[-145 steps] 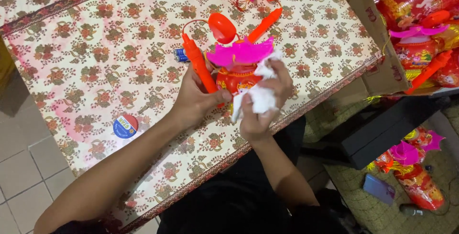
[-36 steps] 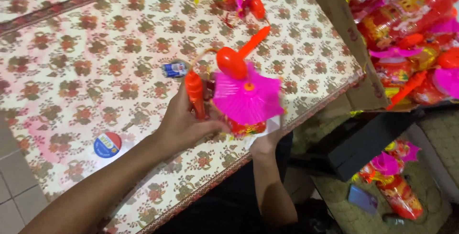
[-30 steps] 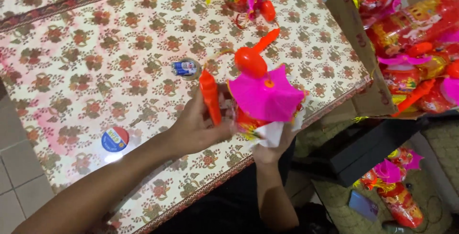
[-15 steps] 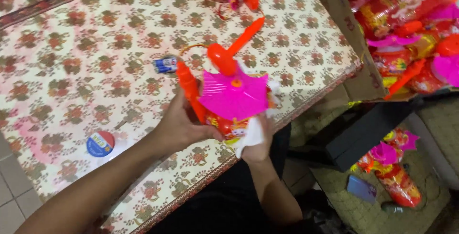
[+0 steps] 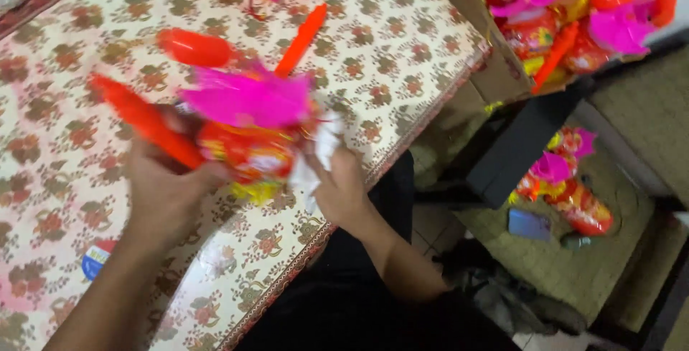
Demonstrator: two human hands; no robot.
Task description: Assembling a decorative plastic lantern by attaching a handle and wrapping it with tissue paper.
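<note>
The left hand (image 5: pixel 169 193) reaches up from the lower left with its fingers clamped on the orange and pink toy lantern (image 5: pixel 240 128), which is held just above the floral tablecloth (image 5: pixel 402 64) near the table's front edge, while the right hand (image 5: pixel 341 189) comes in from below with its fingers closed on a white cloth (image 5: pixel 316 153) pressed to the lantern's right side. Against the view 0.5 s ago, the lantern is tilted further over and motion-blurred, its pink top now facing up and left, and the round blue sticker (image 5: pixel 93 261) lies lower left of the left hand
</note>
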